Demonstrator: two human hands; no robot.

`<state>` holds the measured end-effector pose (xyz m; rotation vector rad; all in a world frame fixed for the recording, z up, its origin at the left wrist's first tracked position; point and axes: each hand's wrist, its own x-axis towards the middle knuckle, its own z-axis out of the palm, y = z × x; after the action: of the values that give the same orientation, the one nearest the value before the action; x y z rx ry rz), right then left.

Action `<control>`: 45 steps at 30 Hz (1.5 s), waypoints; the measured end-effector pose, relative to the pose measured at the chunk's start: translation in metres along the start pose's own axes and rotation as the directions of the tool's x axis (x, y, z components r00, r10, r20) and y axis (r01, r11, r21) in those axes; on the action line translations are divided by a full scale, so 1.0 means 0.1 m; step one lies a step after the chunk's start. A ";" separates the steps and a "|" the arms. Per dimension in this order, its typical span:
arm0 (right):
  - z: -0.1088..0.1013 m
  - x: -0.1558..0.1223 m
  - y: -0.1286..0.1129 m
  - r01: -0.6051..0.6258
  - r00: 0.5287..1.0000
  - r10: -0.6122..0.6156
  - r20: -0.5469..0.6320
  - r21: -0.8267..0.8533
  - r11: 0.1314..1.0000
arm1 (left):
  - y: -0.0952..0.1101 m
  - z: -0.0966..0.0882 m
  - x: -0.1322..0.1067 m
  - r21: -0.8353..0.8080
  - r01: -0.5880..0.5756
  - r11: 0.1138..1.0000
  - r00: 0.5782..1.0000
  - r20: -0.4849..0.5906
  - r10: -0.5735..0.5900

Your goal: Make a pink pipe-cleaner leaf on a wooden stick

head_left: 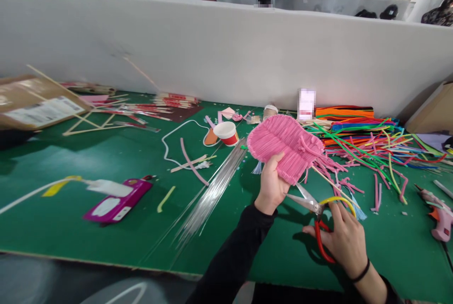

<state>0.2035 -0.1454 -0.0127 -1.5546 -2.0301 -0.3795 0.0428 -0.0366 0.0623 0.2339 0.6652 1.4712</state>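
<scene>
A pink fan-like piece made of pipe cleaners [279, 141] is held up over the table by my left hand [273, 181], with the thumb on its face and the fingers behind it. A thin wooden stick [329, 180] slants down to the right from its lower edge. My right hand [348, 235] grips scissors [318, 209] with one yellow and one red handle. Their blades are spread, pointing left, just below the pink piece and close to my left hand. Loose pink pipe cleaners [334, 164] lie behind and to the right of the piece.
Piles of coloured pipe cleaners [361, 127] lie at the back right. A pink glue gun [440, 216] is at the right edge. Metal wires [212, 195], a paper cup [226, 133] and a purple power strip [118, 200] spread leftward. A white partition [212, 54] stands behind the green table [134, 238].
</scene>
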 end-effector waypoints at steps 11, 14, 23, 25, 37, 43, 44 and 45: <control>-0.01 -0.02 0.01 -0.005 1.000 0.005 -0.004 -0.018 1.000 | 0.02 0.00 -0.02 0.011 -0.034 0.999 0.999 0.006 0.034; 0.00 -0.01 0.00 -0.005 1.000 0.005 -0.011 -0.002 1.000 | 0.01 0.00 -0.03 0.015 -0.034 0.999 0.999 -0.002 0.034; 0.00 0.02 0.02 0.018 0.999 -0.019 -0.031 -0.025 1.000 | -0.01 0.00 -0.02 0.026 0.021 0.999 1.000 -0.017 -0.020; -0.01 0.01 0.04 0.022 0.999 -0.023 -0.025 -0.033 0.999 | 0.00 0.00 -0.02 0.016 0.011 1.000 1.000 -0.014 -0.011; 0.01 0.03 0.03 0.012 0.999 -0.011 -0.035 0.033 0.999 | -0.04 -0.02 -0.01 0.051 0.002 0.999 1.000 -0.016 -0.001; -0.01 0.07 0.03 0.037 0.999 -0.035 -0.042 0.066 0.997 | -0.06 -0.02 -0.01 0.078 0.032 0.996 0.999 -0.033 -0.030; -0.01 0.08 0.02 0.038 0.999 -0.035 -0.033 0.069 0.997 | -0.07 -0.01 -0.01 0.079 0.027 0.997 0.999 -0.037 -0.024; -0.01 0.08 0.02 0.037 0.999 -0.036 -0.025 0.073 0.997 | -0.07 -0.01 0.00 0.081 0.019 0.997 0.999 -0.035 -0.016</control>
<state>0.2041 -0.1388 -0.0072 -1.4640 -2.0333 -0.3319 0.0480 -0.0381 0.0575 0.2651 0.7538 1.4356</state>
